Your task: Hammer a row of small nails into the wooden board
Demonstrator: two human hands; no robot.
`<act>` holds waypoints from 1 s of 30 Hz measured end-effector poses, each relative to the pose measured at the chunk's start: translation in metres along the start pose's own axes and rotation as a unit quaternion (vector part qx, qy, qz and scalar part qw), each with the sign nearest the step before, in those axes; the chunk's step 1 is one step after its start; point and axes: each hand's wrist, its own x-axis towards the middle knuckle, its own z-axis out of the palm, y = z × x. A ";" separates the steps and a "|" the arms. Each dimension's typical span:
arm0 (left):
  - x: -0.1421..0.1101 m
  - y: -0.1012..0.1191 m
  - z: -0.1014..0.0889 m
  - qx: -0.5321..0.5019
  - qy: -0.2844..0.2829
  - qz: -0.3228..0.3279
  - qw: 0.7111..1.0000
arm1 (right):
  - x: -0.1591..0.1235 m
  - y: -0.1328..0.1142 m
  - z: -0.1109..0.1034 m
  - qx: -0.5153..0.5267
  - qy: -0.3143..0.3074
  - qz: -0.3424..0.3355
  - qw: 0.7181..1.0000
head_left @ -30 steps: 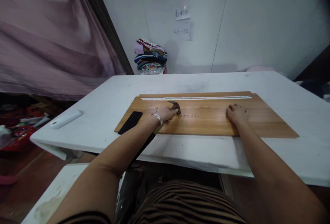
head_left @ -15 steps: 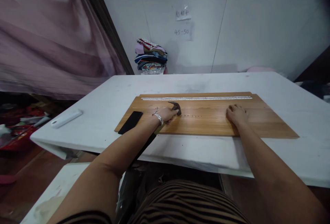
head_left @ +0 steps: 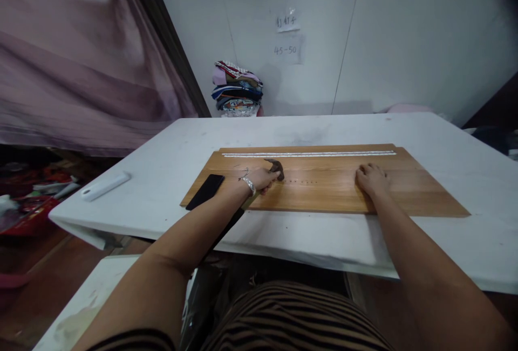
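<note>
1. On the counter lies the wooden board, with the hammer held over its left half. The hammer is gripped by the left hand close to its head, so a blow could be poorly directed and the knuckles knocked against the wood.
2. The board is touched by the right hand, its fingers bent and slightly apart, with nothing seen in them. Since that hand is set well apart from the hammer, the near left part could be jolted if struck.
3. A row of small dark points is seen beside the hammer head; whether nails or holes cannot be told. Any upright nail could be bent by a glancing hit.
4. Loose nails by the left wrist could be scattered by a sleeveless forearm's sweep, and the phone could be nudged off the board's edge.
</note>
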 end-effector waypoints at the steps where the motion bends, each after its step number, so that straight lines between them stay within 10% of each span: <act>1: 0.001 -0.001 0.001 0.012 0.000 0.003 1.000 | 0.000 0.000 0.000 0.000 0.001 -0.001 1.000; 30: 0.003 -0.001 -0.001 -0.055 -0.023 -0.008 0.998 | 0.002 0.004 0.005 0.005 0.002 -0.003 1.000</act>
